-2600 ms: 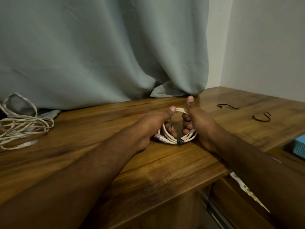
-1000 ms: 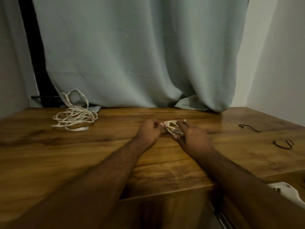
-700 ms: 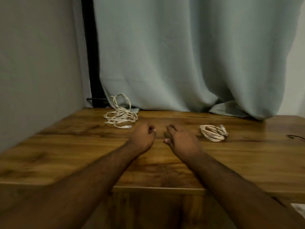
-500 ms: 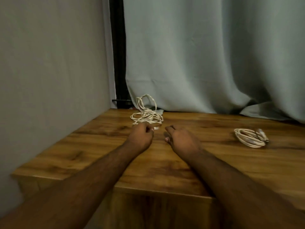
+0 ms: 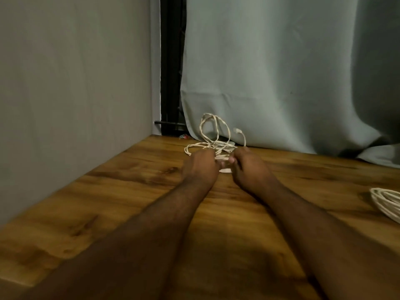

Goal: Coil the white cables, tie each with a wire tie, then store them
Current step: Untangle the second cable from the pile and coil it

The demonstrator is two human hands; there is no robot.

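Note:
A loose white cable lies in a tangled pile at the back left of the wooden table, with loops standing up against the curtain. My left hand and my right hand are side by side at the pile's near edge. Their fingers curl into the nearest strands, and the backs of the hands hide that part of the cable. A white plug end shows between the hands. A coiled white cable lies on the table at the right edge of view.
A grey wall borders the table on the left. A pale curtain hangs along the back and touches the tabletop. A dark frame stands in the corner between them. A small red scrap lies at its foot.
I have let go of the coiled cable and left it on the right. My view has swung left, and both hands have moved to the loose pile and reached its strands.

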